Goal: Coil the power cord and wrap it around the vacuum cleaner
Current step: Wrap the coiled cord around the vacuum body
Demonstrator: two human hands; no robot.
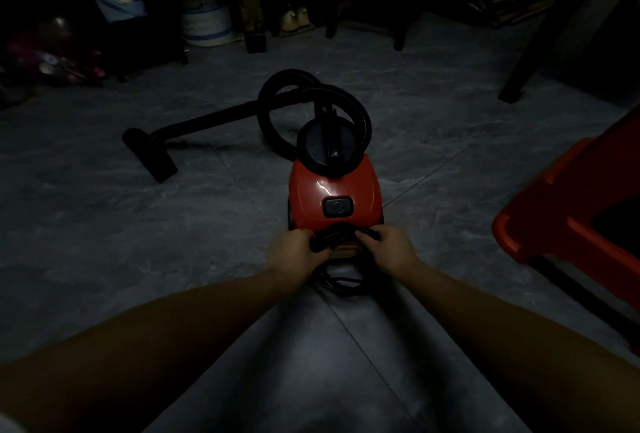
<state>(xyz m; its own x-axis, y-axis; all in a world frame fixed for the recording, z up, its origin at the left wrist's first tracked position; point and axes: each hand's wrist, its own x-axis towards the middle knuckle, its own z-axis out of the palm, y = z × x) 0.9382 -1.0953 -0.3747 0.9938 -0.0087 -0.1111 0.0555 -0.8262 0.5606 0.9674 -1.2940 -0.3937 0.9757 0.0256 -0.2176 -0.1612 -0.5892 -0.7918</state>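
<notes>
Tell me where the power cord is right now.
Head view, centre: the power cord sits at the near end of the vacuum cleaner, held by the left hand and the right hand, with loops lying on the floor between the wrists.

**Covered, Cropped and Dim**

The left hand and right hand cover the power cord where they grip it, hiding the rear of the vacuum cleaner. The right edge cuts off the red plastic stool. The far clutter is too dark to identify.

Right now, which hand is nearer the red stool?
Right. The right hand grips the power cord left of the red stool; the left hand grips it farther left.
</notes>
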